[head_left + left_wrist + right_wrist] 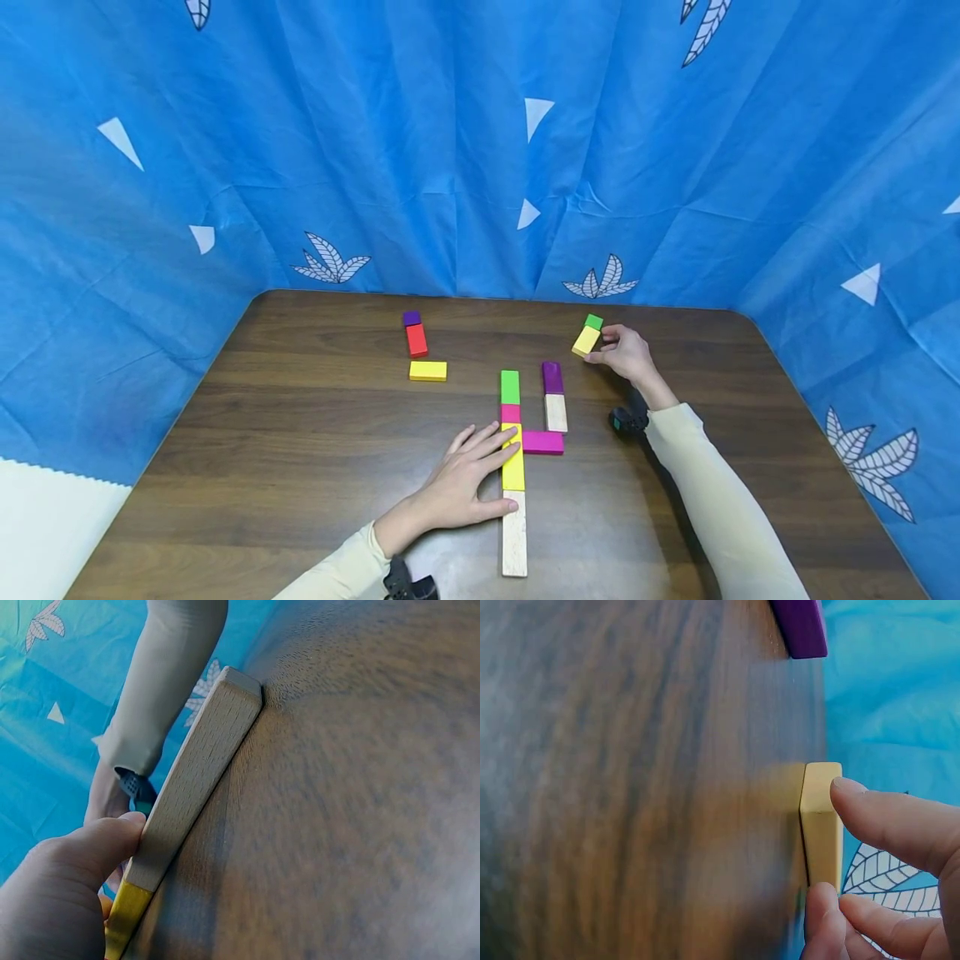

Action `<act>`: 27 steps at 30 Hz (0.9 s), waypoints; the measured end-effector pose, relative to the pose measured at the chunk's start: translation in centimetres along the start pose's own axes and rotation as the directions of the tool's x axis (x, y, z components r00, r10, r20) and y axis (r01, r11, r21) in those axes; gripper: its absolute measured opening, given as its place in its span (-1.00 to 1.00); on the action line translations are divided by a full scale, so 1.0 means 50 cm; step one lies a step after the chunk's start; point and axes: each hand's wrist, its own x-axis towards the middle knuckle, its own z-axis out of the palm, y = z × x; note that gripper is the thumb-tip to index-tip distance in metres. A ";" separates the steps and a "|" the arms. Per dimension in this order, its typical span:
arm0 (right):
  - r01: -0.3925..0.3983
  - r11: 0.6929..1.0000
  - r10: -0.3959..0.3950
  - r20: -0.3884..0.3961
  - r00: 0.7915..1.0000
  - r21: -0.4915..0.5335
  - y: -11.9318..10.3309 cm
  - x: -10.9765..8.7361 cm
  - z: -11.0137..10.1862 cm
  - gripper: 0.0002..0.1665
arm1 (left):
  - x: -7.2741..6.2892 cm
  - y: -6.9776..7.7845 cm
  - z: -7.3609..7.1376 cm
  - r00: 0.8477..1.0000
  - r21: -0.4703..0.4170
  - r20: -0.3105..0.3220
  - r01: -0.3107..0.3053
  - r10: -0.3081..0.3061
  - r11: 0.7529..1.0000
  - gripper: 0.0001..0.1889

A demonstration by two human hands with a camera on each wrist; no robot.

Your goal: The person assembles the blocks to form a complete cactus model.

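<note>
In the head view my left hand (472, 479) lies spread across a straight row of blocks. Its fingers rest on a yellow block (513, 471), and the thumb touches a long pale wooden block (514, 542) in front of it. A pink block (510, 413) and a green block (510, 387) continue the row behind. Farther back on the right, my right hand (628, 352) pinches another yellow block (585, 341) on the table; the right wrist view shows the thumb (885, 821) at one end and fingers at the other. A small green block (593, 322) sits behind it.
A magenta block (543, 442) juts right from the row, with a pale block (556, 413) and a purple block (552, 377) behind it. Back left are yellow (428, 371), red (417, 340) and dark purple (412, 318) blocks. A blue curtain (450, 150) borders the table (300, 450).
</note>
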 end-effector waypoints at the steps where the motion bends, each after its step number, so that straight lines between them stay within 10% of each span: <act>1: -0.006 1.000 0.006 0.004 1.000 -0.003 0.001 0.001 0.001 -0.12 | 0.000 0.000 0.000 1.000 0.000 -0.002 -0.002 0.002 1.000 -0.22; 27: 0.037 0.999 -0.038 -0.041 0.998 -0.016 0.015 0.013 0.011 -0.24 | 0.000 -0.002 0.003 0.999 0.024 -0.028 -0.019 0.020 1.000 -0.21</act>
